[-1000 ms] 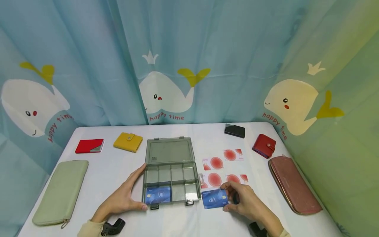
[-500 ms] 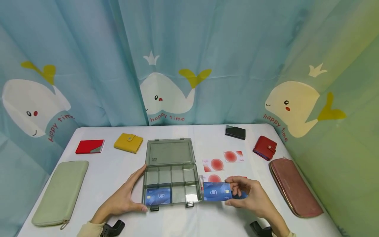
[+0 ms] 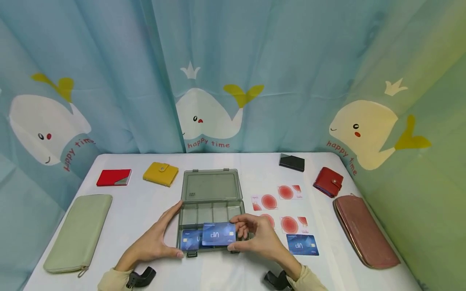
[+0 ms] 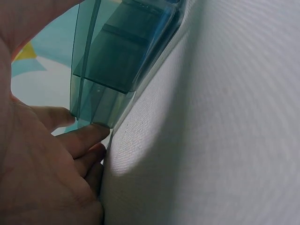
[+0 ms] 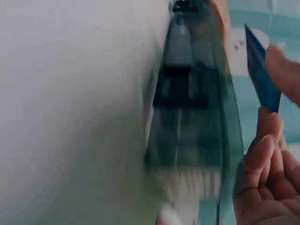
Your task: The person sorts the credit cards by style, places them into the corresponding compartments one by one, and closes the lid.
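Observation:
In the head view, my right hand (image 3: 260, 238) pinches a blue VIP card (image 3: 219, 233) between thumb and fingers, over the front row of a grey see-through compartment box (image 3: 188, 223). The box lies with its lid (image 3: 212, 185) folded back. Another blue card (image 3: 190, 240) rests in its front left compartment, partly hidden by the held one. My left hand (image 3: 156, 238) spans the box's left side, thumb at the front corner and extended fingertips at the back. The left wrist view shows those fingertips against the box corner (image 4: 101, 105). In the right wrist view, the held card (image 5: 262, 70) stands edge-on.
Right of the box lie several red-and-white cards (image 3: 289, 224) and one blue card (image 3: 303, 245). Around them are a black card holder (image 3: 292, 162), red wallet (image 3: 328, 181), pink wallet (image 3: 365, 232), yellow wallet (image 3: 161, 173), red card holder (image 3: 113, 177) and green wallet (image 3: 78, 232).
My right hand has lifted a blue card off the table and carried it left over the box. A blue card beneath now shows on the table. The left hand stays at the box.

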`<state>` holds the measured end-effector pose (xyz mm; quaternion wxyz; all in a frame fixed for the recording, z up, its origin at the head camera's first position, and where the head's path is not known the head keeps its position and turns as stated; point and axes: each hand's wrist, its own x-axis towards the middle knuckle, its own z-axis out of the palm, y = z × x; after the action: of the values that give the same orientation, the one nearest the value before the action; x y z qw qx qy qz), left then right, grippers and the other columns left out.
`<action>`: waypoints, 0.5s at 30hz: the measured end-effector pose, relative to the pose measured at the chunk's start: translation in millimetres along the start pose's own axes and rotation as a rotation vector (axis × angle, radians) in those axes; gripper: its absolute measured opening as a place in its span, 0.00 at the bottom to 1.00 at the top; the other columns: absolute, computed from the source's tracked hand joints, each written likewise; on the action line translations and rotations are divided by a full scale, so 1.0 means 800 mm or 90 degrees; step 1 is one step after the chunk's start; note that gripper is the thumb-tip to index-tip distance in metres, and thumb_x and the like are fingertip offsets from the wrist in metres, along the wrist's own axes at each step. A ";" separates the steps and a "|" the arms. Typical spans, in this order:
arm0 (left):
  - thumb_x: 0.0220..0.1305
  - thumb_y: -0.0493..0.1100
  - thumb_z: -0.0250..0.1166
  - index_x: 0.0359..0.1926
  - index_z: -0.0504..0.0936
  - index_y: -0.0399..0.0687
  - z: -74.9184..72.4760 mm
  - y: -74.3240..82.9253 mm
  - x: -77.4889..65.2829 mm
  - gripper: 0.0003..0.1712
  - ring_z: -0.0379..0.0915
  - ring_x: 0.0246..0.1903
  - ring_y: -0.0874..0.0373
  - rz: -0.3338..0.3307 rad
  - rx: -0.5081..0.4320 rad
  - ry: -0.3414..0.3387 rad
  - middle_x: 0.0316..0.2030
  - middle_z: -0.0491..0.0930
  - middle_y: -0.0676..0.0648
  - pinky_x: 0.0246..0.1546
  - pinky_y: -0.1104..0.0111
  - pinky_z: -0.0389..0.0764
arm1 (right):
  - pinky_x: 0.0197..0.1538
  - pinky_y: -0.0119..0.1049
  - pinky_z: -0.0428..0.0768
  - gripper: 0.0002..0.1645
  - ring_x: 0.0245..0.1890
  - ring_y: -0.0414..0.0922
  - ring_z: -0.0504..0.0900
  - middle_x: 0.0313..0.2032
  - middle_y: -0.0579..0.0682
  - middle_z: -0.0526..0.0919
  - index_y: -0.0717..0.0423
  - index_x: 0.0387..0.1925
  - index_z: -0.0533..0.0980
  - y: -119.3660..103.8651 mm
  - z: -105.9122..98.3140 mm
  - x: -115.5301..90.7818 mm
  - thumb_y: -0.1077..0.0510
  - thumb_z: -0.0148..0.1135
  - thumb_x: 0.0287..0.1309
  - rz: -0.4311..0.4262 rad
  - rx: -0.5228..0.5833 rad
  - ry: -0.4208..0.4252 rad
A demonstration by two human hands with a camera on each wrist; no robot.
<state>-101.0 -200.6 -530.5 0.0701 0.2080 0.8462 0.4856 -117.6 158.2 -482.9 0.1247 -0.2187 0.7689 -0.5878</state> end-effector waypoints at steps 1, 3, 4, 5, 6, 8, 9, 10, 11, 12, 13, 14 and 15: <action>0.41 0.54 0.88 0.87 0.44 0.50 0.000 0.000 0.001 0.81 0.49 0.79 0.27 0.000 0.000 0.001 0.83 0.50 0.35 0.71 0.24 0.56 | 0.35 0.29 0.84 0.34 0.32 0.36 0.81 0.36 0.50 0.85 0.60 0.53 0.83 -0.001 0.007 0.005 0.60 0.89 0.42 0.002 -0.008 -0.008; 0.40 0.54 0.89 0.87 0.44 0.49 0.001 -0.002 0.002 0.82 0.49 0.79 0.27 0.003 0.001 0.001 0.83 0.50 0.35 0.71 0.24 0.56 | 0.35 0.29 0.85 0.34 0.32 0.36 0.81 0.35 0.48 0.85 0.58 0.53 0.83 -0.003 0.020 0.014 0.58 0.89 0.43 0.003 -0.032 -0.019; 0.40 0.54 0.89 0.87 0.44 0.49 0.002 -0.002 0.002 0.82 0.49 0.79 0.27 0.004 0.001 0.001 0.83 0.50 0.35 0.71 0.24 0.55 | 0.35 0.29 0.85 0.34 0.31 0.36 0.81 0.35 0.47 0.86 0.58 0.53 0.84 -0.004 0.026 0.017 0.58 0.89 0.42 0.002 -0.045 -0.022; 0.40 0.54 0.89 0.87 0.44 0.49 0.002 -0.002 0.003 0.82 0.49 0.79 0.27 0.006 0.002 0.001 0.83 0.50 0.35 0.71 0.24 0.55 | 0.35 0.29 0.85 0.34 0.31 0.36 0.81 0.35 0.46 0.86 0.58 0.53 0.84 -0.006 0.031 0.020 0.57 0.89 0.42 0.000 -0.058 -0.024; 0.40 0.54 0.88 0.87 0.44 0.48 0.003 -0.002 0.003 0.82 0.48 0.79 0.27 0.008 0.003 0.000 0.83 0.50 0.34 0.71 0.24 0.55 | 0.35 0.29 0.85 0.33 0.31 0.36 0.81 0.34 0.45 0.86 0.57 0.52 0.84 -0.007 0.036 0.023 0.57 0.90 0.42 -0.002 -0.074 -0.023; 0.41 0.55 0.88 0.87 0.44 0.49 0.004 -0.002 0.004 0.81 0.48 0.79 0.27 0.010 0.005 0.000 0.84 0.50 0.35 0.71 0.24 0.55 | 0.34 0.29 0.84 0.33 0.30 0.36 0.81 0.34 0.43 0.85 0.56 0.51 0.84 -0.010 0.045 0.027 0.57 0.90 0.41 -0.006 -0.102 -0.020; 0.41 0.55 0.88 0.87 0.44 0.49 0.004 -0.002 0.004 0.81 0.49 0.79 0.27 0.009 0.008 0.003 0.84 0.50 0.35 0.71 0.24 0.56 | 0.34 0.29 0.84 0.33 0.30 0.37 0.82 0.34 0.42 0.85 0.56 0.51 0.85 -0.011 0.049 0.029 0.57 0.90 0.41 -0.007 -0.112 -0.017; 0.41 0.55 0.88 0.87 0.44 0.50 0.004 -0.002 0.004 0.81 0.49 0.79 0.26 0.006 0.007 0.004 0.84 0.50 0.35 0.71 0.24 0.56 | 0.34 0.29 0.84 0.33 0.30 0.38 0.82 0.34 0.42 0.85 0.55 0.51 0.85 -0.012 0.052 0.031 0.57 0.90 0.41 -0.009 -0.120 -0.015; 0.41 0.55 0.88 0.87 0.44 0.50 0.004 -0.001 0.004 0.81 0.49 0.79 0.26 0.004 0.008 0.008 0.83 0.50 0.35 0.70 0.24 0.56 | 0.35 0.28 0.84 0.33 0.30 0.39 0.82 0.34 0.42 0.85 0.55 0.51 0.85 -0.013 0.056 0.033 0.56 0.90 0.41 -0.008 -0.128 -0.015; 0.40 0.55 0.88 0.87 0.45 0.50 0.004 -0.001 0.003 0.81 0.49 0.79 0.26 0.003 0.008 0.009 0.83 0.51 0.34 0.70 0.23 0.56 | 0.35 0.28 0.84 0.33 0.30 0.39 0.82 0.33 0.42 0.85 0.56 0.50 0.85 -0.014 0.059 0.035 0.56 0.90 0.40 -0.007 -0.134 -0.016; 0.40 0.55 0.89 0.87 0.45 0.49 0.004 -0.001 0.002 0.81 0.49 0.79 0.26 0.001 0.007 0.010 0.83 0.51 0.34 0.70 0.23 0.56 | 0.35 0.28 0.84 0.33 0.31 0.40 0.83 0.33 0.42 0.85 0.56 0.50 0.85 -0.015 0.062 0.036 0.56 0.91 0.40 -0.005 -0.138 -0.019; 0.40 0.55 0.89 0.87 0.45 0.49 0.004 -0.001 0.001 0.81 0.50 0.79 0.26 0.001 0.007 0.011 0.83 0.51 0.34 0.70 0.23 0.56 | 0.35 0.28 0.83 0.33 0.30 0.40 0.82 0.33 0.42 0.85 0.56 0.50 0.85 -0.017 0.064 0.037 0.56 0.91 0.40 -0.001 -0.140 -0.021; 0.40 0.55 0.89 0.87 0.45 0.49 0.004 -0.001 0.001 0.81 0.50 0.78 0.26 0.002 0.006 0.013 0.83 0.51 0.34 0.70 0.23 0.56 | 0.35 0.28 0.83 0.32 0.30 0.40 0.82 0.33 0.43 0.85 0.57 0.49 0.85 -0.018 0.066 0.039 0.56 0.91 0.39 0.001 -0.141 -0.021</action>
<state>-101.0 -198.1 -532.3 0.0596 0.2043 0.8489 0.4838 -118.1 95.4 -481.9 0.1130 -0.2400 0.8271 -0.4954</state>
